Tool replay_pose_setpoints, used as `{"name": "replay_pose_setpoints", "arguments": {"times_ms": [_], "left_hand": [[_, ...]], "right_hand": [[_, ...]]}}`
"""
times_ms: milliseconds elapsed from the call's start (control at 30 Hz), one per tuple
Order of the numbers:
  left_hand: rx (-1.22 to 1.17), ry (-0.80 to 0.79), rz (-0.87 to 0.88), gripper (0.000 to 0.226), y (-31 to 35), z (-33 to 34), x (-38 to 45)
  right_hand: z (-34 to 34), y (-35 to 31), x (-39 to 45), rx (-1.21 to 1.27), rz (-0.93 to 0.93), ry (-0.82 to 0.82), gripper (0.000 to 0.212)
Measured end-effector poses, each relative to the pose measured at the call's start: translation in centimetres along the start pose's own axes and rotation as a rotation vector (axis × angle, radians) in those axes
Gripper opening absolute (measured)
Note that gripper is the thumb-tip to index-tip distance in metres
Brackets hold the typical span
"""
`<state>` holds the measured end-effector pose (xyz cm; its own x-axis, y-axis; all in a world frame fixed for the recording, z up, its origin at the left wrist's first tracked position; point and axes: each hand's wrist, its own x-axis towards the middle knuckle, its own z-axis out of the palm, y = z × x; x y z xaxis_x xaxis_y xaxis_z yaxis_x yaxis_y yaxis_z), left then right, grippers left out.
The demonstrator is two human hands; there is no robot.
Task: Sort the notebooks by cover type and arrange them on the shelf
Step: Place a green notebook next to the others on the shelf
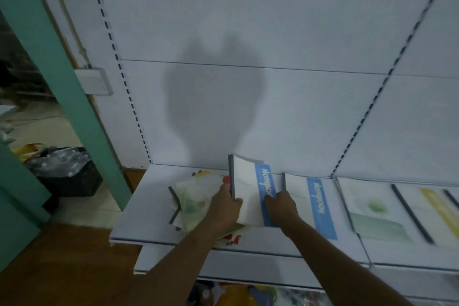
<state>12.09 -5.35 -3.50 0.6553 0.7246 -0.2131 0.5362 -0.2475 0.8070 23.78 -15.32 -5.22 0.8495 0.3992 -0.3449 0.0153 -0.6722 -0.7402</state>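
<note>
The blue-banded notebook (250,194) is the landmark here: it lies on the white shelf (149,206) with its long axis running from the front edge back toward the rear panel, dark spine along its left side. The left hand (227,206) sits at that spine edge, thumb curled over the cover and pinching it near the front half. The right hand (282,204) presses on the blue band at the notebook's right side, fingers bent onto the cover; whether it truly grips I cannot tell.

Just right of the landmark, touching or nearly so, lies a second blue-banded notebook (313,206) with the same orientation. Left of the landmark a loose pile of green-patterned notebooks (191,201) lies skewed. Both hands are equally close, so the move probably squares the landmark against its matching neighbour.
</note>
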Motion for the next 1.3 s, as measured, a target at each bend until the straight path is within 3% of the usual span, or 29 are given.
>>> {"name": "replay_pose_setpoints", "arguments": {"times_ms": [267, 467, 633, 733, 800, 900, 1067, 1167, 1300], "left_hand": [[0.143, -0.167, 0.002, 0.043, 5.4, 11.3, 3.1], [0.338, -0.208, -0.015, 0.044, 5.9, 15.9, 4.7], [0.486, -0.172, 0.024, 0.039, 5.1, 16.2, 5.0], [0.547, -0.093, 0.05, 0.034, 4.9, 14.6, 4.9], [0.523, -0.018, 0.047, 0.034, 4.8, 12.2, 4.9], [0.496, 0.158, -0.009, 0.031, 4.3, 7.3, 4.8], [0.467, 0.277, -0.194, 0.039, 0.0, -2.0, 3.6], [0.451, 0.296, -0.372, 0.053, -3.4, -5.9, 1.9], [0.361, 0.176, -0.327, 0.044, -6.1, -7.6, 0.3]], "right_hand": [[-9.3, 5.8, 5.6, -0.018, 0.097, 0.181, 0.034], [-11.0, 9.7, 8.9, -0.173, 0.067, 0.091, 0.031], [-11.1, 10.0, 9.5, -0.417, 0.049, 0.032, 0.041], [-10.4, 8.3, 8.7, -0.636, -0.097, 0.108, 0.049], [-9.2, 5.9, 8.1, -0.535, -0.12, 0.104, 0.053], [-5.7, 1.6, 7.1, -0.359, -0.261, -0.075, 0.038], [1.9, -4.6, 3.0, -0.396, -0.51, -0.289, 0.03], [5.5, -5.9, 1.1, -0.416, -0.494, -0.292, 0.037], [8.6, -5.4, -0.1, -0.428, -0.343, -0.271, 0.041]]}}
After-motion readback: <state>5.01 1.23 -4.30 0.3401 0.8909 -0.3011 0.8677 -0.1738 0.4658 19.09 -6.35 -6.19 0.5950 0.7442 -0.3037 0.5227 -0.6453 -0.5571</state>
